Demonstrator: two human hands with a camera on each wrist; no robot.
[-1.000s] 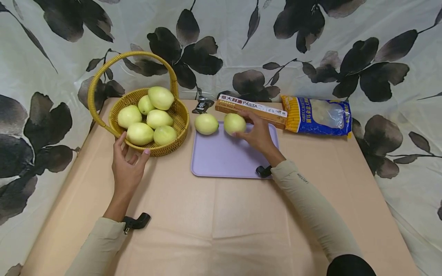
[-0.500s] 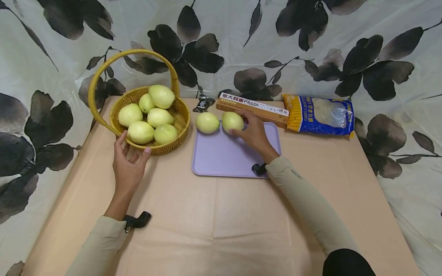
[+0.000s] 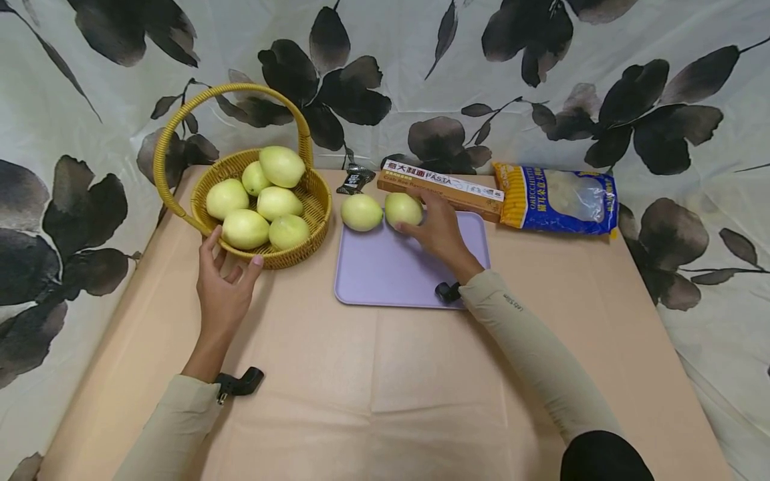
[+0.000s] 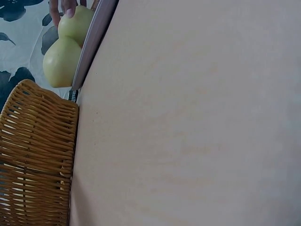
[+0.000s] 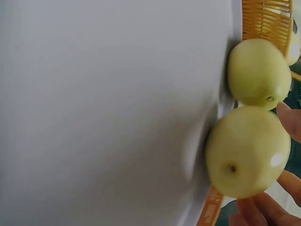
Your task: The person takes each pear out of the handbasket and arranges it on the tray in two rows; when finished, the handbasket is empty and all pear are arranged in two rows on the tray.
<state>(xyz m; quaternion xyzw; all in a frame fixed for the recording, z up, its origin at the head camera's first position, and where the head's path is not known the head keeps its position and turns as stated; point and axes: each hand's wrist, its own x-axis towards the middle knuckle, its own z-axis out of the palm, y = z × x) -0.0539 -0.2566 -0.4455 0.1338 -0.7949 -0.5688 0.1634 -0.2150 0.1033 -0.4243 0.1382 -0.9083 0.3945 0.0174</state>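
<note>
My right hand (image 3: 439,230) grips a pale yellow-green melon (image 3: 403,209) at the back of the lilac tray (image 3: 409,280). Close beside it, at the tray's back left corner, lies a second melon (image 3: 361,212); in the right wrist view the gripped melon (image 5: 247,153) and its neighbour (image 5: 259,73) sit side by side. At the left, a yellow wicker basket (image 3: 321,230) with a tall handle holds several more melons (image 3: 245,229). My left hand (image 3: 224,294) touches the basket's front left side with spread fingers and thumb. That hand is out of the left wrist view.
Behind the tray lie a small black packet (image 3: 355,180) and a brown pasta box (image 3: 442,190). A blue and yellow pasta bag (image 3: 559,200) lies to their right. A floral cloth (image 3: 421,87) hangs behind the table (image 3: 301,387).
My right hand has shifted the gripped melon slightly left, up close to the second melon. The left hand stays at the basket.
</note>
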